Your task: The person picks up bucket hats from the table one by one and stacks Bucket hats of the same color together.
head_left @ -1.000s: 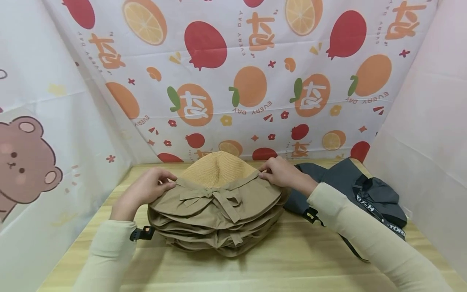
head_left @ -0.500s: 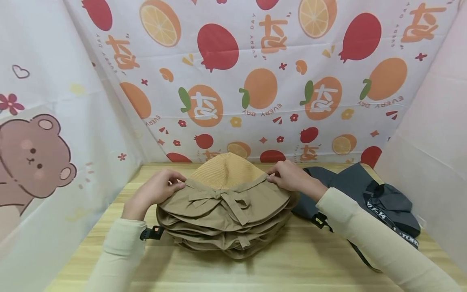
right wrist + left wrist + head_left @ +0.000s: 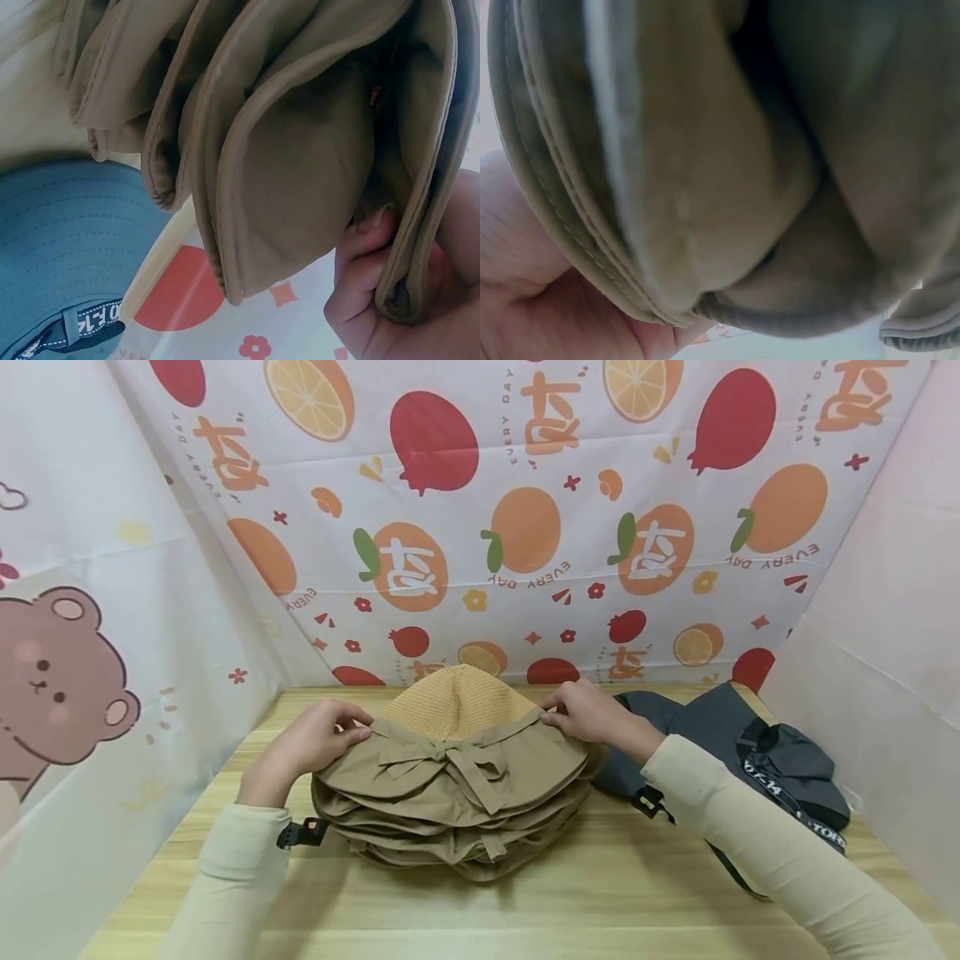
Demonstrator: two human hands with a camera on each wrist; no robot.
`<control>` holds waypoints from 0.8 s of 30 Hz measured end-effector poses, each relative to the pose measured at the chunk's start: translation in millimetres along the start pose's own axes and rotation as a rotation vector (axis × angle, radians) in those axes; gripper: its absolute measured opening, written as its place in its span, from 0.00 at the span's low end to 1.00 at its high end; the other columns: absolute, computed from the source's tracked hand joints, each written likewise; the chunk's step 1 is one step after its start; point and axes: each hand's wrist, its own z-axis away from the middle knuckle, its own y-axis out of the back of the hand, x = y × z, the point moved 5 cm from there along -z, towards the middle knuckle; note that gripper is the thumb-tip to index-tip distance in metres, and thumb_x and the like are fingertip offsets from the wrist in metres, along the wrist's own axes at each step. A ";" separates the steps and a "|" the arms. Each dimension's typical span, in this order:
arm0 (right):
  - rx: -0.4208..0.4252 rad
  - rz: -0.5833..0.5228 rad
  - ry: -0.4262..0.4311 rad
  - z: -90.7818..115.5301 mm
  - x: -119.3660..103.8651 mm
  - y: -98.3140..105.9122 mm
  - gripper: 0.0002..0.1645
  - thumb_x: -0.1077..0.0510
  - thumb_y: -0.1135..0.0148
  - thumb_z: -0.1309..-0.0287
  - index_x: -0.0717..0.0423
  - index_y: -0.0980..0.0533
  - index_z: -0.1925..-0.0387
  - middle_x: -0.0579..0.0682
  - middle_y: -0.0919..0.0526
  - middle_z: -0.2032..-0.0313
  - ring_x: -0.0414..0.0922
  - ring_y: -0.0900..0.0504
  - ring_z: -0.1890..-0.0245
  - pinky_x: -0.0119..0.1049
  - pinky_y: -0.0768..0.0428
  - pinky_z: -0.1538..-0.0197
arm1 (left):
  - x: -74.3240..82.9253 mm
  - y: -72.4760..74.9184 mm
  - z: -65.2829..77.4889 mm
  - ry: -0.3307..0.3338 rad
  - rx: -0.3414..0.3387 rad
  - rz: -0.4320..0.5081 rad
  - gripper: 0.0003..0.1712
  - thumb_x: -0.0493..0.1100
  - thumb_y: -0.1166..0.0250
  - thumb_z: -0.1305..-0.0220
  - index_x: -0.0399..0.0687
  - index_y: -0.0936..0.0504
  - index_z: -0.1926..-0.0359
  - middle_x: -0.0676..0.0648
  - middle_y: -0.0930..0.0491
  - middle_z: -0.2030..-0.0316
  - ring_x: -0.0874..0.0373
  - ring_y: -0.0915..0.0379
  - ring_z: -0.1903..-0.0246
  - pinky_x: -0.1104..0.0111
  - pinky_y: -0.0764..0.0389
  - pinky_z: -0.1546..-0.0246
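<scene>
A stack of khaki sun hats point(image 3: 457, 785) with layered fabric brims lies mid-table. The top hat has a yellow woven crown point(image 3: 453, 697) and a fabric bow point(image 3: 442, 752) at its front. My left hand point(image 3: 311, 743) pinches the top hat's edge at the left of the crown. On the other side, my right hand point(image 3: 592, 714) pinches the same hat's edge between thumb and fingers. In the right wrist view, the right hand's fingers point(image 3: 360, 255) curl round a folded brim. Brim layers point(image 3: 705, 150) fill most of the left wrist view and hide the left fingertips.
Dark grey hats point(image 3: 720, 743) with a lettered strap point(image 3: 772, 785) lie on the wooden table point(image 3: 525, 918) at the right, partly behind my right forearm. A fruit-print cloth point(image 3: 465, 527) hangs at the back, with pale cloth walls at both sides.
The head view shifts slightly between frames. Both hands keep their hold on the top hat's edge, and the stack of hats stays in place.
</scene>
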 end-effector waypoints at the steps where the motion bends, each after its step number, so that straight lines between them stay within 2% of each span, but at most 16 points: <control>1: 0.000 0.003 0.002 -0.4 -0.7 0.1 0.11 0.57 0.38 0.28 0.53 0.12 0.52 0.48 0.13 0.72 0.38 0.29 0.81 0.31 0.33 0.74 | 0.0 0.4 0.7 0.002 0.000 0.000 0.11 0.36 0.34 0.31 0.35 0.12 0.52 0.44 0.12 0.68 0.55 0.19 0.67 0.58 0.19 0.63; 19: -0.013 -0.009 -0.019 1.7 -2.1 -1.3 0.12 0.56 0.38 0.28 0.53 0.12 0.51 0.48 0.13 0.73 0.38 0.28 0.81 0.31 0.32 0.74 | -0.4 0.1 2.7 0.016 -0.026 -0.007 0.12 0.38 0.34 0.30 0.35 0.12 0.51 0.44 0.13 0.68 0.55 0.20 0.67 0.59 0.21 0.63; 24: -0.008 -0.004 -0.007 1.4 -3.7 -1.4 0.13 0.57 0.38 0.28 0.55 0.13 0.49 0.49 0.11 0.70 0.38 0.28 0.81 0.31 0.32 0.74 | -2.8 -0.5 3.2 0.016 -0.022 -0.003 0.12 0.37 0.34 0.30 0.34 0.12 0.51 0.44 0.13 0.68 0.56 0.21 0.67 0.60 0.21 0.64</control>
